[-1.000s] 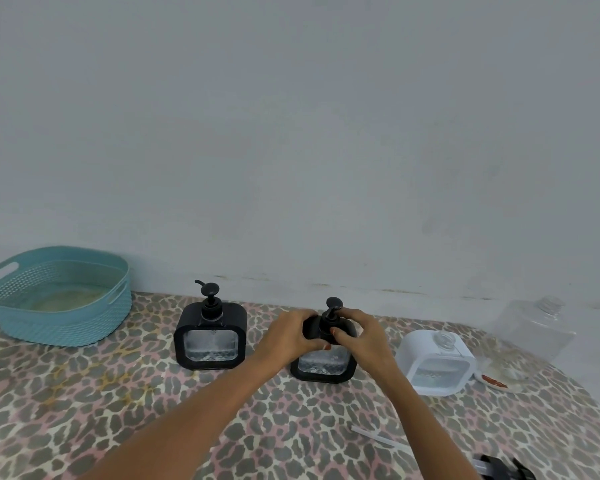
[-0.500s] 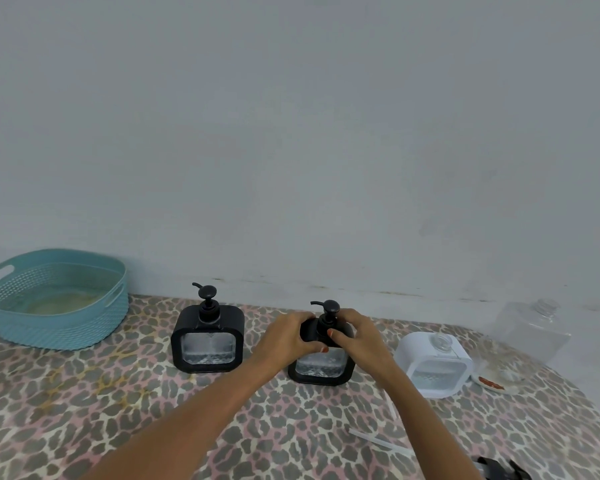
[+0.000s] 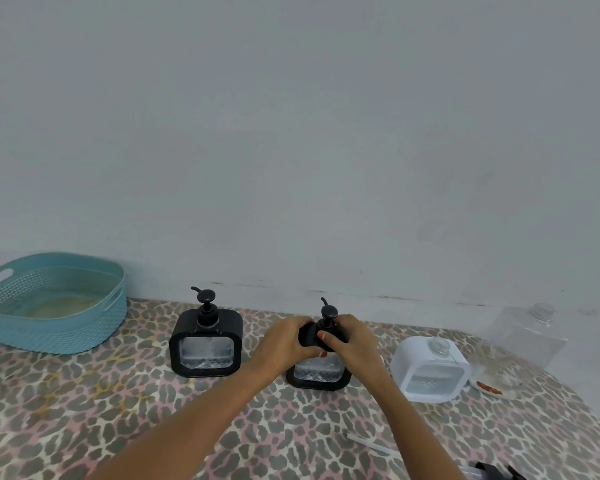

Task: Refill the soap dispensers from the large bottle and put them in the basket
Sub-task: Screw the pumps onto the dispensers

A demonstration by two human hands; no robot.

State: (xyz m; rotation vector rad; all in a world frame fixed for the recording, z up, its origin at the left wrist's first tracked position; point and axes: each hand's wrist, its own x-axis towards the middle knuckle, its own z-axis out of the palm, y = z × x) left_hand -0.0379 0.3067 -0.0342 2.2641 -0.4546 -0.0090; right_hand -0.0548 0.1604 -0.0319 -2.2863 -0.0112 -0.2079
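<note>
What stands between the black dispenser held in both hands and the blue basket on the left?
The other black dispenser stands on the table, roughly in the line from the held dispenser to the basket. Lifting over it or passing in front would likely clear it.

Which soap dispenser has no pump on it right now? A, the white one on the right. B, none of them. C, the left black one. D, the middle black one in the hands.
A: the white dispenser shows a bare open neck, while the left black dispenser and the middle one each carry a black pump.
</note>
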